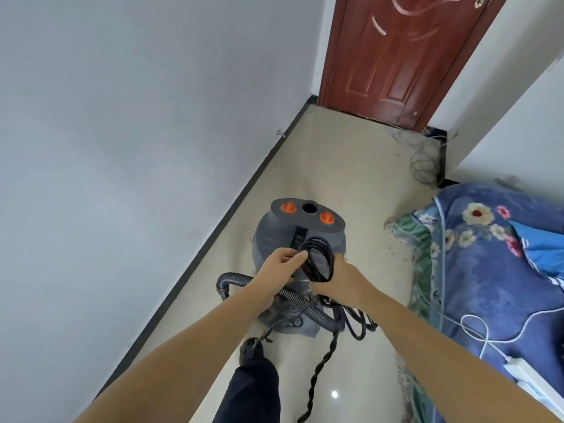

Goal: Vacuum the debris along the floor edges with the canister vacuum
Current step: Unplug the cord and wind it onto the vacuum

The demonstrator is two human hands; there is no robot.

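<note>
Both arms reach down; left hand (276, 268) pinches the coiled black cord (317, 257), right hand (338, 277) curls round it, above the grey canister vacuum (274, 230).

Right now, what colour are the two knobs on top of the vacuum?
Orange. The two knobs sit on the grey vacuum lid, clearest in the head view.

walls (122, 117): pale grey | floor (351, 166): beige tile | door (406, 53): red-brown | bedspread (482, 270): blue floral

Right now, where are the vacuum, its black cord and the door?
vacuum (276, 235), head view, grey lid left of the handle
cord (317, 261), head view, coiled loops between the hands
door (396, 56), head view, red-brown panel
</note>
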